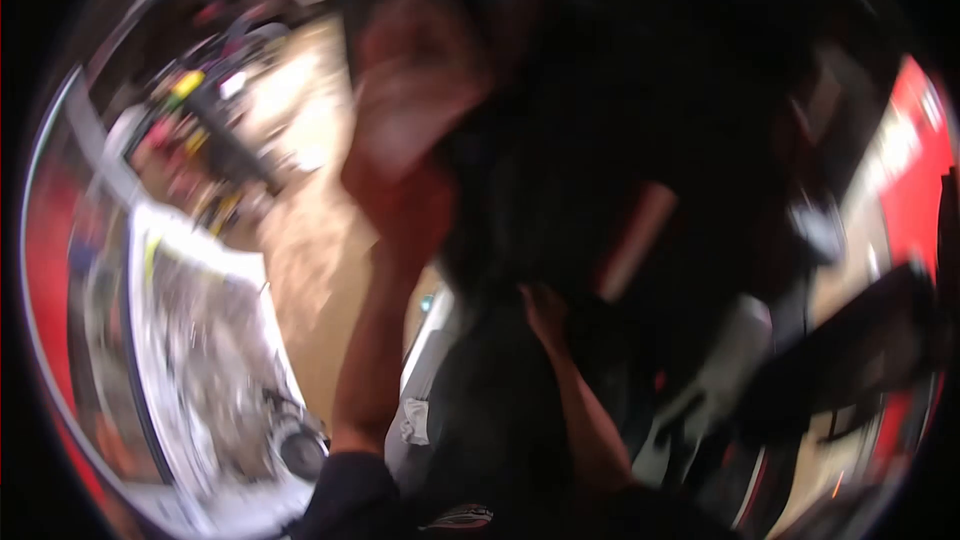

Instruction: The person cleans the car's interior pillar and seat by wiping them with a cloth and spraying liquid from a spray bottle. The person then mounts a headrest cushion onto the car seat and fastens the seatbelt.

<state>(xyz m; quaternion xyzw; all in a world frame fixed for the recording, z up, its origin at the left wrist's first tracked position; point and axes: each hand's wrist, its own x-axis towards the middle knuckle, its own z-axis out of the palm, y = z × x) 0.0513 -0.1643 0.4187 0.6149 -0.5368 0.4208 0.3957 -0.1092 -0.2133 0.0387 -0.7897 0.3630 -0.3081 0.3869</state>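
My left hand (415,110) is raised in front of a large dark area, smeared by motion and partly in shadow. Its fingers do not show clearly, nor does anything they may hold. Lower down and to the right, my right hand (545,312) reaches into the same dark area, with its fingers lost in shadow. A pale strip with a reddish edge (640,240) lies to the right of and above that hand. What either hand touches cannot be made out.
An opened car door (200,340) with a bare inner side and a round speaker-like part (300,450) stands on the left. Beyond it, a blurred heap of items (200,130) lies on the brown floor (310,240). Red bodywork (915,170) shows at right.
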